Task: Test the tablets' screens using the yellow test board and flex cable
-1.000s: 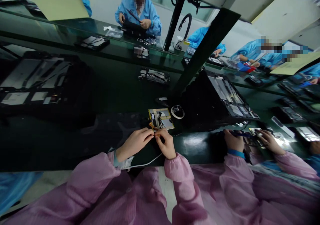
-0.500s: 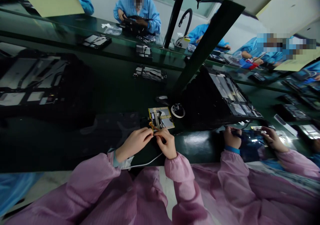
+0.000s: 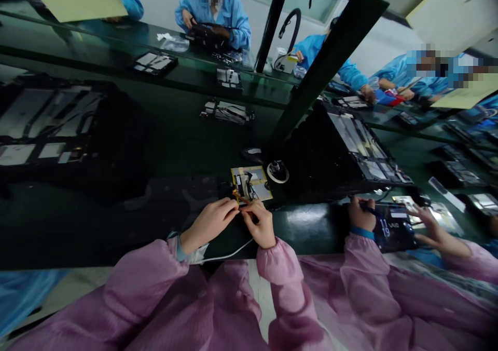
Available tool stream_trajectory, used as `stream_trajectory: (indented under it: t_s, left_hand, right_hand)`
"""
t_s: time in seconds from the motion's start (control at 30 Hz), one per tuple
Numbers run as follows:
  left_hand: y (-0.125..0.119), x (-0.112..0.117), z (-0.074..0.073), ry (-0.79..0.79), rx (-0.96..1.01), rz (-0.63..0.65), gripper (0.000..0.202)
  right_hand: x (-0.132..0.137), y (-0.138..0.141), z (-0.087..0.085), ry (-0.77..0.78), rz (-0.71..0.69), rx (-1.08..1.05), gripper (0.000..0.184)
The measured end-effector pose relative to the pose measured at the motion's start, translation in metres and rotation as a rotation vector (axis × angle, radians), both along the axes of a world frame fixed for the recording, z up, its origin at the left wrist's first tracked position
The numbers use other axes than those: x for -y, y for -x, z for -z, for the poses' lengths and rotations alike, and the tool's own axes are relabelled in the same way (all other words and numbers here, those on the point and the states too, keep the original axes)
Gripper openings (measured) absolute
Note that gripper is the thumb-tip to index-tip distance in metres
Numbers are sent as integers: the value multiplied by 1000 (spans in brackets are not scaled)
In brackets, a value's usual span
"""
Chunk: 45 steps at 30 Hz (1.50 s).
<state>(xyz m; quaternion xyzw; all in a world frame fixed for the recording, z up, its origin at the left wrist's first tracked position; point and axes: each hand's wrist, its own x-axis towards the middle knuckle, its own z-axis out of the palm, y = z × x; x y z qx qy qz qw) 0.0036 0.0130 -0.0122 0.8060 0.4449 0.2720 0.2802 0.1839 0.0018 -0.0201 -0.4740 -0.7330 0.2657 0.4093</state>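
**Co-worker's tablet [image 3: 395,229] turned face-up, own hands unmoved**

Left hand [image 3: 212,218] pinched narrow; can't tell what's in its fingertips. Right hand [image 3: 260,224] also narrow, looks to hold the near end of the orange strip [image 3: 240,198]. Strip sits at the near-left corner of the yellow-edged panel [image 3: 261,191], on the bench [image 3: 303,242].

Technique, my call: light pinch, strip flat, no sharp crease, don't tug the black cable [image 3: 249,185] lying on the panel.

Count near the hands: 1 strip, 1 panel, 1 white ring [image 3: 277,181] just right of the panel, 1 white cord [image 3: 227,258] at the bench edge. Flanking: 2 stacks, left [image 3: 50,112] and right [image 3: 322,159].
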Motion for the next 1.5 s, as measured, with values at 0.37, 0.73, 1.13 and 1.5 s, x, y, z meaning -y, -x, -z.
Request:
stream_trajectory:
  t_s: [0.37, 0.73, 1.13, 1.5]
  left_hand:
    - [-1, 1, 6, 50, 77, -29, 7]
    - [-3, 2, -3, 28, -31, 43, 16]
    - [-3, 2, 4, 9, -2, 32, 10]
    - [-5, 1, -3, 19, 39, 37, 13]
  right_hand:
    - [-1, 0, -1, 42, -39, -19, 8]
    - [-3, 1, 2, 73, -32, 24, 10]
    - [-2, -1, 0, 13, -35, 38, 8]
    - [0, -6, -6, 4, -67, -41, 11]
